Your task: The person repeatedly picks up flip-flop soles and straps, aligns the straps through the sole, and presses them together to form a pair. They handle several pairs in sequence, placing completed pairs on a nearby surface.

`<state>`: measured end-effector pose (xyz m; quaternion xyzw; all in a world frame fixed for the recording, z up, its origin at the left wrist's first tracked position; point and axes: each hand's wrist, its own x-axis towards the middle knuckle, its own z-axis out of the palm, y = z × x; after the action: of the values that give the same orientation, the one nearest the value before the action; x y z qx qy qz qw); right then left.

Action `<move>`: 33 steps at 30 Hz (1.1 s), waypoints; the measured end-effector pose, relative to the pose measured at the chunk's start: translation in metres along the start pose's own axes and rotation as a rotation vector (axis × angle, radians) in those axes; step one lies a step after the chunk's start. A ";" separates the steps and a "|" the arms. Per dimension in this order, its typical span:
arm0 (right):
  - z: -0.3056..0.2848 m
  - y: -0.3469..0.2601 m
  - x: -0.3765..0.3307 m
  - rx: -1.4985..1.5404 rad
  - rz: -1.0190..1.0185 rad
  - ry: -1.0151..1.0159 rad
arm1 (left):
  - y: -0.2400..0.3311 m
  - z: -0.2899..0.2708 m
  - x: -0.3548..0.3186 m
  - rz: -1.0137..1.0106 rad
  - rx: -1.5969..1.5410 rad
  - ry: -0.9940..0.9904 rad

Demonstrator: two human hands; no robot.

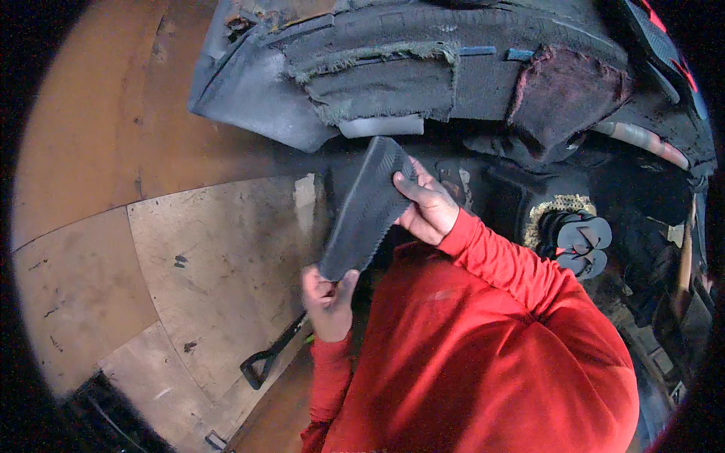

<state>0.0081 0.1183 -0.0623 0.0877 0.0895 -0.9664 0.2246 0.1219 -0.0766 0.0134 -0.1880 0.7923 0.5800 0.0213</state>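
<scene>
Both of my hands hold a dark grey shoe sole (364, 204), tilted with its ridged, zigzag-edged surface partly in view. My left hand (328, 303) pinches its lower, narrower end between thumb and fingers, and is slightly blurred. Higher up, my right hand (429, 202) grips the sole's right edge, the thumb lying on the face and the fingers curled behind it. Just beyond the sole's top end is a pale white block (382, 126) at the front of a worn, cloth-covered bench (385, 87).
A dark reddish cloth (570, 94) hangs over the bench front. To the right lie several grey flip-flops (585, 234), stacked beside dark clutter. On the left, brown boards (219, 264) cover the floor. A black looped handle (260, 366) lies near my left forearm.
</scene>
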 end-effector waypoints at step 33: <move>-0.040 -0.019 0.009 0.016 0.005 0.217 | 0.032 0.087 0.059 0.275 -0.636 0.112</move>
<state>-0.0037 0.1399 -0.1002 0.1941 0.1052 -0.9512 0.2154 0.0414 -0.0042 -0.0008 -0.1085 0.5897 0.7841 -0.1602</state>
